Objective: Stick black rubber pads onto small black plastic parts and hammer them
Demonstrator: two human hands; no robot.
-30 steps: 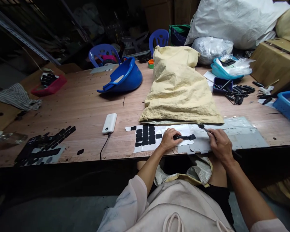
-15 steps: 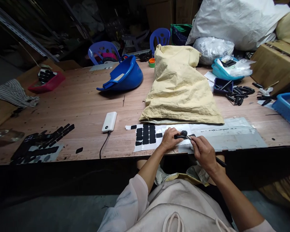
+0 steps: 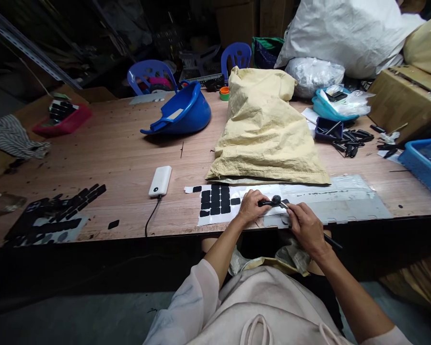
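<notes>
My left hand (image 3: 251, 206) is closed at the fingertips on one end of a slim black piece (image 3: 267, 203), pressing it down at the table's front edge. In my right hand (image 3: 304, 226) is what looks like a small hand roller (image 3: 284, 205), with a metal neck and a black handle reaching past my wrist. Its round black head rests on or just over the slim piece. Beside my left hand lies a white backing sheet (image 3: 211, 220) bearing rows of black rounded stickers (image 3: 215, 197). A grey plastic-covered mat (image 3: 344, 208) extends to the right under my right hand.
A yellow cloth sack (image 3: 269, 129) lies just beyond my hands. To the left are a white power bank (image 3: 160, 181) with a cable, a blue basin (image 3: 192, 112) and black sticker strips (image 3: 78, 203). Black handles (image 3: 354, 141), a cardboard box (image 3: 404, 98) and a blue basket (image 3: 424, 160) occupy the right.
The roller's head has shifted slightly right along the black piece, and my right hand has moved right with it. My left hand stays in place. The view has turned slightly.
</notes>
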